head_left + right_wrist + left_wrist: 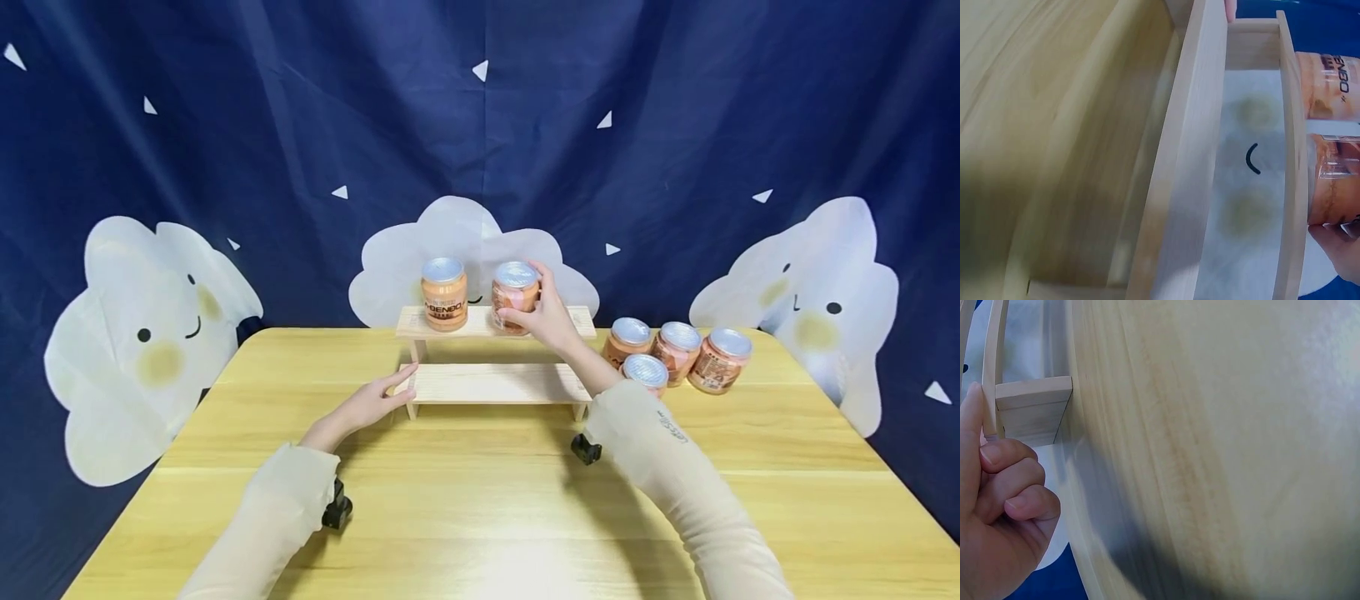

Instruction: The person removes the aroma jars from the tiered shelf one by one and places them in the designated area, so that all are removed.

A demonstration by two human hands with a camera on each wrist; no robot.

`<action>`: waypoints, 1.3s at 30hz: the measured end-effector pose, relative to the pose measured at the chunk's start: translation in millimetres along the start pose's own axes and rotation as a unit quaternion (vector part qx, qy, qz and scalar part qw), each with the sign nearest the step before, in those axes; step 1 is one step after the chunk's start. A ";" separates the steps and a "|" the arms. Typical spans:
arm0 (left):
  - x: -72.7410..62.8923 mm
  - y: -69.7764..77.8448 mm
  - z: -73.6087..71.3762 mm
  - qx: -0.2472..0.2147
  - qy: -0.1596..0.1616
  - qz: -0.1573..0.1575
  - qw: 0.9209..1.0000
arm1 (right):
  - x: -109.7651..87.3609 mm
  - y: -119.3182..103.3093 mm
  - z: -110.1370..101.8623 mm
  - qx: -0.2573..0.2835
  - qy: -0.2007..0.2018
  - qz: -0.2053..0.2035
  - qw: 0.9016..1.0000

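Observation:
My right hand [552,315] grips an orange-labelled jar [515,298] with a silver lid, thumb in front and fingers around its right side. The jar stands upright at the top board [480,325] of a two-step wooden stand; in the right wrist view its base [1329,181] is right at the board. A second such jar [444,296] stands to its left on the same board. With my left hand [363,407] I hold the left end of the lower board [495,383]. In the left wrist view the lower fingers [1022,487] are curled beside the board's end.
Several more jars with silver lids [716,360] stand grouped on the wooden table [480,492], right of the stand and partly behind my right forearm. A dark blue curtain [300,125] with white clouds hangs behind the table's back edge.

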State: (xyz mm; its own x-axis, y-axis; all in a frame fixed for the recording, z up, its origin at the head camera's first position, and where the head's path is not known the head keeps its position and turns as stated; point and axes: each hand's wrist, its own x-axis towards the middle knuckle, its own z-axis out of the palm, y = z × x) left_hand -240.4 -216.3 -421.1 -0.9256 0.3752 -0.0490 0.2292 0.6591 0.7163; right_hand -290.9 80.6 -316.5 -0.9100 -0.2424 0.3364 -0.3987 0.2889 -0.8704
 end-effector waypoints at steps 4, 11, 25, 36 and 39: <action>-0.4 0.4 0.7 -0.001 0.000 0.001 1.000 | -0.3 22.1 -12.7 -0.024 0.015 -0.003 1.000; -0.2 1.7 1.0 -0.003 0.001 0.001 1.000 | -17.1 32.5 -41.7 -0.084 0.058 0.001 0.995; 0.1 -0.7 1.5 0.007 0.004 -0.004 1.000 | -61.6 30.9 -109.6 -0.128 0.100 -0.007 0.987; 1.0 -0.3 0.8 0.009 0.005 -0.003 1.000 | -100.2 42.5 -154.4 -0.126 0.113 0.008 0.986; 0.7 -1.3 1.4 0.011 0.004 -0.003 1.000 | -107.1 46.1 -161.3 -0.133 0.123 0.007 0.983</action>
State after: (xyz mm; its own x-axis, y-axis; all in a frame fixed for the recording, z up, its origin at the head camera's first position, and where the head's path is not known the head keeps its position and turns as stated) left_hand -240.9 -216.0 -423.0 -0.9296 0.3654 -0.0479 0.2296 0.6757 0.7005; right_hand -230.2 269.3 -334.6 -0.9022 -0.0143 0.4310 -0.3724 0.5299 -0.7619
